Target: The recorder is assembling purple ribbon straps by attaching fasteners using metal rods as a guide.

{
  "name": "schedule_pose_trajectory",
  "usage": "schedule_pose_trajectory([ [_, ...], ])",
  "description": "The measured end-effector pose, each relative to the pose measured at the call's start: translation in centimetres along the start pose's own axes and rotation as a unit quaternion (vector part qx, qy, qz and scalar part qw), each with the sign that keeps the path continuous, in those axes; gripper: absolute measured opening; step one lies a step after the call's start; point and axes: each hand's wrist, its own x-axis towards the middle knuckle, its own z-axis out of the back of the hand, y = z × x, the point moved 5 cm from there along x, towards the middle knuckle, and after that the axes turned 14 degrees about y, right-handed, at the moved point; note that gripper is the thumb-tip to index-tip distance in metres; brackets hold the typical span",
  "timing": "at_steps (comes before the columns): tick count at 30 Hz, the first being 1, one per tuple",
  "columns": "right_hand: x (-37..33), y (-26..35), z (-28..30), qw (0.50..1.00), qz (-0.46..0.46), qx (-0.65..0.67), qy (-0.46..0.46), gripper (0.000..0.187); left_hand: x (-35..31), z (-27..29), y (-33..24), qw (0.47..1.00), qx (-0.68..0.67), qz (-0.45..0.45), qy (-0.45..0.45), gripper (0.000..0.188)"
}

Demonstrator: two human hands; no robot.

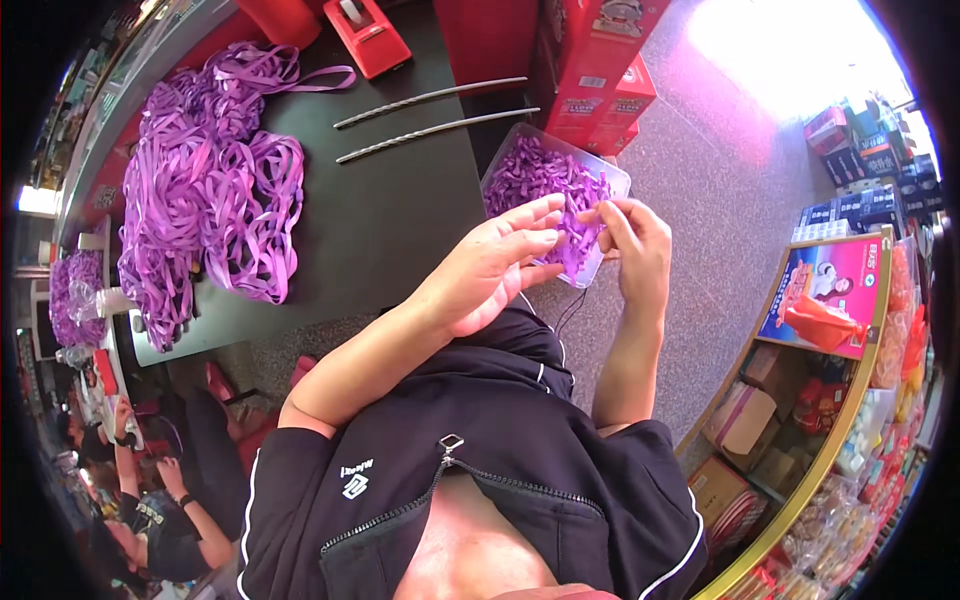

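In the head view, my only one, I see the left hand [490, 265] with palm turned up and fingers loosely spread; the right hand [643, 245] has its fingers curled, thumb and forefinger close together, though I cannot tell whether they pinch anything; the purple ribbon pieces [535, 175] fill a translucent bin [622, 182], just beyond and partly behind both sets of fingertips; the bin's long axis seems to run from far left to near right, and I judge neither hand clearly nearer to it; the heap of purple ribbon [185, 200] lies well to the left on the dark table [390, 215], nearer the left hand; two slender metal rods [430, 102] stretch left to right between heap and bin.
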Motion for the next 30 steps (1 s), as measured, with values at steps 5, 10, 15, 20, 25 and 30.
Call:
schedule_pose_trajectory([
  [5,7.7,-0.4,0.5,0.988,0.046,-0.142,0.031,0.019,-2.0,0.1,-4.5,0.981,0.190,-0.044,0.004,0.046],
  [10,15.6,0.9,-1.0,0.981,0.155,-0.072,0.095,0.017,-2.1,-1.3,-12.1,0.941,0.307,-0.140,0.020,0.028],
  [15,17.7,0.7,-3.5,0.970,0.151,-0.043,0.188,0.014,2.3,1.1,-18.1,0.808,0.572,-0.134,-0.042,0.018],
  [20,17.4,-0.8,-4.6,0.975,0.138,-0.025,0.175,0.013,6.4,3.7,-17.9,0.726,0.672,-0.116,-0.089,0.020],
  [25,17.8,-1.8,-6.2,0.973,0.143,0.000,0.182,0.015,8.3,5.0,-17.0,0.668,0.716,-0.153,-0.133,0.022],
  [30,18.1,-2.9,-7.0,0.979,0.118,0.040,0.164,0.013,9.0,6.5,-16.3,0.649,0.729,-0.156,-0.149,0.020],
])
